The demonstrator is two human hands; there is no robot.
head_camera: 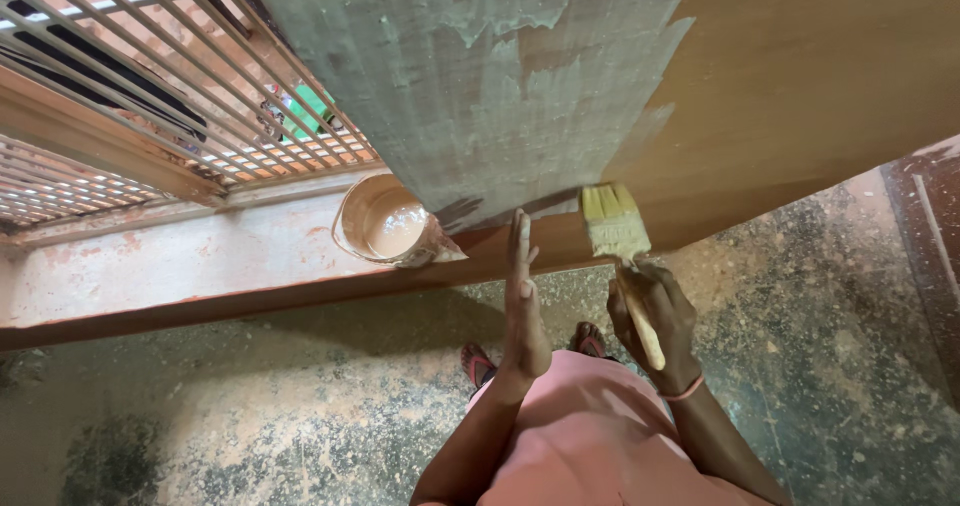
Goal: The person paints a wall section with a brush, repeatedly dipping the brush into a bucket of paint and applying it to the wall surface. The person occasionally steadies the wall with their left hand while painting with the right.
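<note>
Right hand [652, 311] has a closed grip round the wooden handle of a paintbrush [618, 241], bristles pale yellow & pressed on the lower edge of a big brown wooden board [800, 76] leaning overhead. Left hand [521, 301] is open w/ fingers straight, edge-on, fingertips touching the board's bottom edge just left of the brush, holding nothing. Board's left part carries a grey-green coat; a tub of tan paint [385, 221] sits on the ledge beside it, dusty floor [250, 416] below.
</note>
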